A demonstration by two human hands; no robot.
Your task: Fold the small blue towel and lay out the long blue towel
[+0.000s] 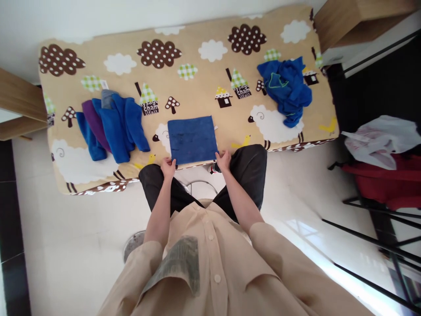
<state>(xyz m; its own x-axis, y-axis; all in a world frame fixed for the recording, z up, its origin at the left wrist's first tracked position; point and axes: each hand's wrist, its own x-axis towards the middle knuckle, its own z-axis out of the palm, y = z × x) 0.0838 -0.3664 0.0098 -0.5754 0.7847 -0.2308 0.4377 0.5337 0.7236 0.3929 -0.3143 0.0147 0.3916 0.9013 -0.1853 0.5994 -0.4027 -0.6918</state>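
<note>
Bright, even daylight fills the room — a sunlit patch glares on the pale floor (315,245) at lower right. Shadows are soft and faint. Wide-angle distortion bows the patterned bed cover (197,74) and leans the black metal rack (388,228) at the edges. Focus stays sharp throughout — no motion blur.

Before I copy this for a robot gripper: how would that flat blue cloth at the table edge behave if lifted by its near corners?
The flat blue cloth probably hangs limp: the crumpled blue pile shows similar fabric slumping. It looks thin, so likely light. On the fleecy patterned cover, pushing might drag or wrinkle it rather than slide it.
</note>
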